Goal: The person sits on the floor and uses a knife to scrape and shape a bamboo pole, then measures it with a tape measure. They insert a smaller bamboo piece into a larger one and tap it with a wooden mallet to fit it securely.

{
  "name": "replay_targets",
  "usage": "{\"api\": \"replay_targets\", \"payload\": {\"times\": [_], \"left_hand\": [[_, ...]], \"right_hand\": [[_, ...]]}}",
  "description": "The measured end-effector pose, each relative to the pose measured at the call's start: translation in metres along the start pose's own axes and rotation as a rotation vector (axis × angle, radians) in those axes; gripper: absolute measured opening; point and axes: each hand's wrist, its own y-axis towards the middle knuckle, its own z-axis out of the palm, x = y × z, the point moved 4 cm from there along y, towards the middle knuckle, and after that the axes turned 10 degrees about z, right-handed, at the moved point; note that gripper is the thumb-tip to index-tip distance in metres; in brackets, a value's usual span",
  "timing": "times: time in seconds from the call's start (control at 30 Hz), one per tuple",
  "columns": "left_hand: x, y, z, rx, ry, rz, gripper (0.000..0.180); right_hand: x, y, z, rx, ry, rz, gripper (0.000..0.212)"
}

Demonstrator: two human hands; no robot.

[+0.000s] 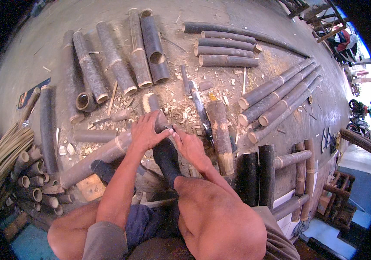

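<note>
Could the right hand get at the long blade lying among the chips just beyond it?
Probably yes: the long blade lies uncovered on the floor just past the right hand, though that hand is now on the bamboo piece.

This is looking like an open-air bamboo workshop, with the work going on at ground level. Cut bamboo poles [276,97] are lying in rows across the bare concrete floor [29,52], and shorter hollow bamboo sections [153,45] are resting side by side farther back. Wood chips and shavings [181,108] are littering the middle of the floor around a long blade [199,108]. Thin split strips [3,151] are piling up in a bundle at the left edge, beside stacked tube ends [34,182]. Daylight is coming in at the right, where parked motorbikes [358,117] are standing outside.
</note>
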Motion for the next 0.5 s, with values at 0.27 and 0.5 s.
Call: {"api": "replay_targets", "payload": {"times": [0.27,0.5], "left_hand": [[-0.003,-0.0002,0.0007,-0.02,0.038,-0.01,0.097],[-0.0075,0.0017,0.0011,-0.113,-0.02,-0.06,0.09]], "right_hand": [[0.007,-0.0029,-0.0033,0.001,-0.015,0.0,0.041],[0.0028,0.0044,-0.0004,0.02,-0.03,0.033,0.041]]}}
